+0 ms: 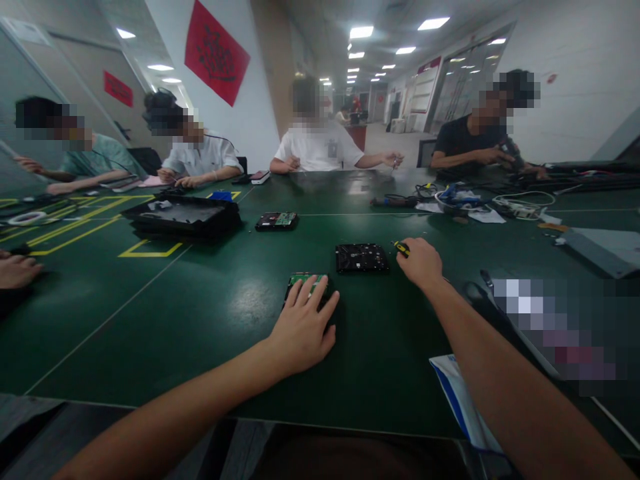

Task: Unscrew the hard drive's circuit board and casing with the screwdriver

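Note:
My left hand [305, 330] lies with spread fingers over a hard drive [303, 276]; its green circuit board shows past the fingertips, and the rest is hidden under the hand. To the right, my right hand [423, 263] is closed around a small yellow-and-black screwdriver [402, 249], mostly covered by the fingers. Just left of that hand a black hard drive [361, 258] rests flat on the green table, apart from the fingers. Farther back sits another hard drive [277, 221], part green board, part black.
A black tray [185, 217] stands at the left. Tangled cables [460, 199] lie at the back right, near a grey metal box [600, 250]. A blue-and-white packet [463, 393] is beneath my right forearm. Several people sit across the table; another person's hand [19, 270] rests at the left edge.

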`<action>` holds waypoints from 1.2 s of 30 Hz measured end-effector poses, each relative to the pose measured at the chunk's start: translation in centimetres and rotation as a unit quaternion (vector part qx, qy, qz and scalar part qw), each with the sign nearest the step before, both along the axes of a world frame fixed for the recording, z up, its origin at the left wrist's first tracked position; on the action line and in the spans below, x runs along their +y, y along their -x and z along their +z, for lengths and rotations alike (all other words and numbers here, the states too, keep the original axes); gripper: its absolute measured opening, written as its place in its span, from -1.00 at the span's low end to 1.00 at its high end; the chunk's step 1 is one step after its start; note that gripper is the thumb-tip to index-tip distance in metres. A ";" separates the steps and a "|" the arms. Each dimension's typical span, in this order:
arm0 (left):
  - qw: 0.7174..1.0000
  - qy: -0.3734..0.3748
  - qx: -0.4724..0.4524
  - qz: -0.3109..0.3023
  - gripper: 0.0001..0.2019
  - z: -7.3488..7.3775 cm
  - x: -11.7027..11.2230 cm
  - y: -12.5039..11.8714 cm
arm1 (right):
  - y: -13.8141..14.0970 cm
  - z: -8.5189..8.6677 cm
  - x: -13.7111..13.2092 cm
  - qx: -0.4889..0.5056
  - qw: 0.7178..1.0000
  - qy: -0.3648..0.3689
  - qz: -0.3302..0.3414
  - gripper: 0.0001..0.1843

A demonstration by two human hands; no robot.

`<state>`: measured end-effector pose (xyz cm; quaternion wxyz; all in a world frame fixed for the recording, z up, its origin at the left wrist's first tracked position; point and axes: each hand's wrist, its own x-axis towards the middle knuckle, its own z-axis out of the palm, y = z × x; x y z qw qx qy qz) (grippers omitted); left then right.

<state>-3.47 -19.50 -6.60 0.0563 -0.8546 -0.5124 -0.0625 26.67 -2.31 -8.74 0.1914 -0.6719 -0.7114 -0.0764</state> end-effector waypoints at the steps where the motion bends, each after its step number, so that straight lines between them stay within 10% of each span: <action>1: 1.000 -0.002 0.002 0.014 -0.35 -0.1 -0.2 0.5 | 0.0 -0.1 0.1 -0.001 1.000 0.008 0.000 -0.67; 13: 0.980 0.037 -0.051 0.186 -0.08 0.3 2.4 2.8 | 0.4 -0.1 -0.1 0.005 0.997 0.082 0.016 -0.69; 24: 0.980 0.094 -0.038 0.172 -0.26 0.4 5.9 2.3 | 0.2 -0.5 -0.1 -0.018 0.997 0.065 0.028 -0.66; 36: 0.941 0.175 -0.009 0.290 -0.17 0.9 7.4 18.0 | 0.1 -0.5 -0.1 -0.011 0.998 0.053 0.033 -0.68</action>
